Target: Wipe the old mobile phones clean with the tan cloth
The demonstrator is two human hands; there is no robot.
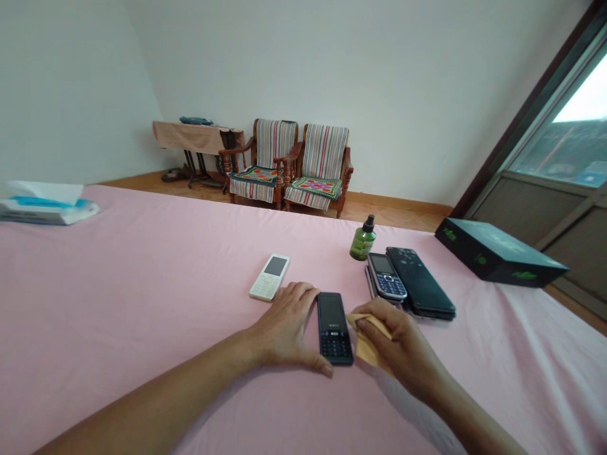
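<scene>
While fingers (379, 309) bunch cloth (366, 352), a phone (334, 325) (oblong) lies flat.

A slim, dark blue-black, bar-shaped keypad phone (336, 330) is lying face up in the lower middle of the frame, its unlit screen facing upward above its keys. A crumpled yellow cloth (365, 351) is sitting bunched and partly hidden beside its right edge.

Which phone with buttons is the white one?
The white keypad phone farthest left, just beyond the left hand. Its body and keys are pale; the black keypad phone in the middle and the silver-rimmed keypad phone at right have dark keys.
</scene>
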